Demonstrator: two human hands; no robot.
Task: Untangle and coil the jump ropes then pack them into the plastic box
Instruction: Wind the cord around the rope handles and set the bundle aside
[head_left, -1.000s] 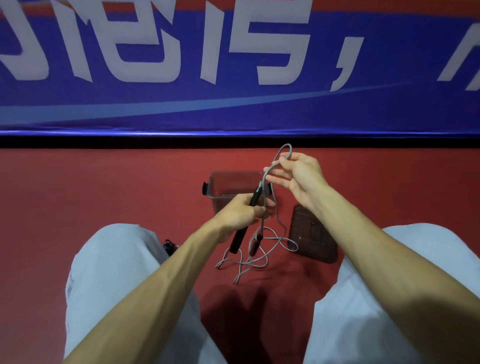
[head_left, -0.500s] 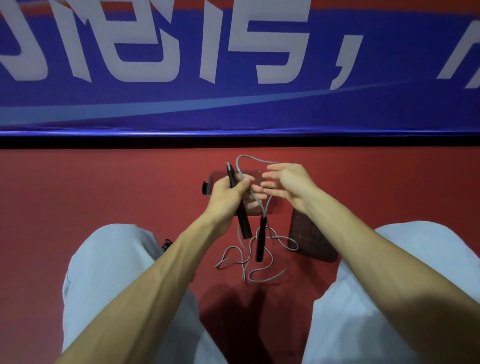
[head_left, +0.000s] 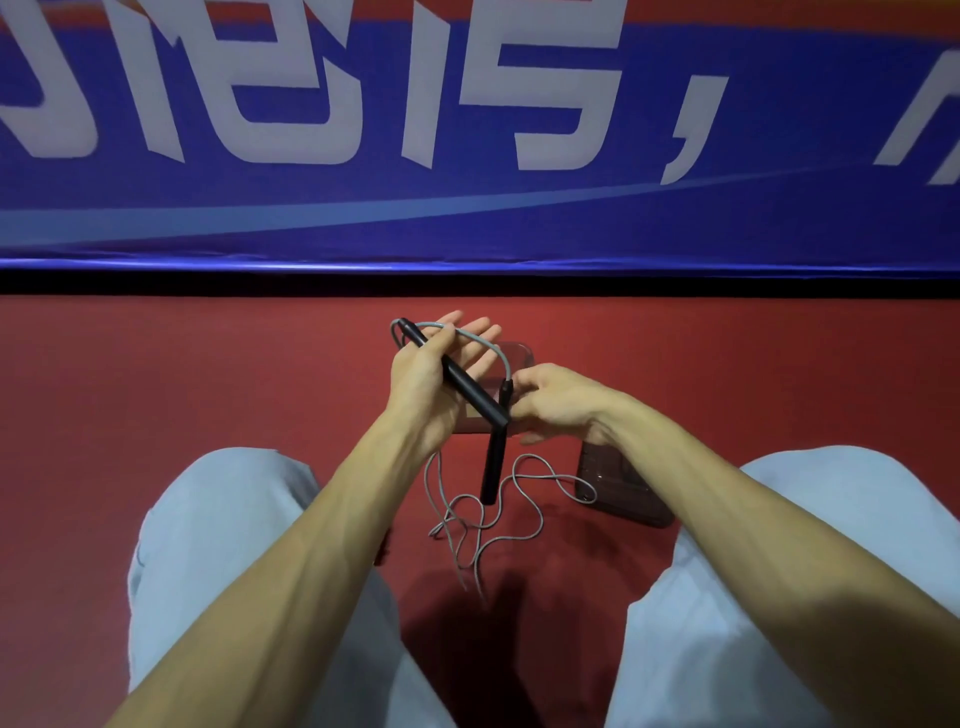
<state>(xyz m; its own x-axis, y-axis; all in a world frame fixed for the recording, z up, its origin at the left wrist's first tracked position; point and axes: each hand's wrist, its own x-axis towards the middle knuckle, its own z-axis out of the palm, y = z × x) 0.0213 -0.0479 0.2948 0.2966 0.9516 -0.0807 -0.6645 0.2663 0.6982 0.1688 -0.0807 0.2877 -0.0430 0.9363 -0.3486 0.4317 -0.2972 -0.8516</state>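
My left hand (head_left: 434, 371) holds one black handle (head_left: 462, 382) of a grey jump rope under the thumb, fingers stretched out, palm up. The grey cord (head_left: 491, 512) arcs from that handle's far end over my fingers to the second black handle (head_left: 493, 462), which hangs upright. My right hand (head_left: 558, 402) pinches that second handle at its top. Loose loops of cord lie tangled on the red floor below. The clear plastic box (head_left: 522, 356) stands on the floor behind my hands, mostly hidden by them.
The box's dark lid (head_left: 623, 493) lies flat on the floor to the right, under my right forearm. My knees in pale trousers (head_left: 218, 525) flank the cord. A blue banner wall (head_left: 467, 218) closes off the floor beyond the box.
My left hand has risen and tilted its handle flat across the open palm. My right hand dropped lower and took the top of the second handle. The cord loop between them has shortened.
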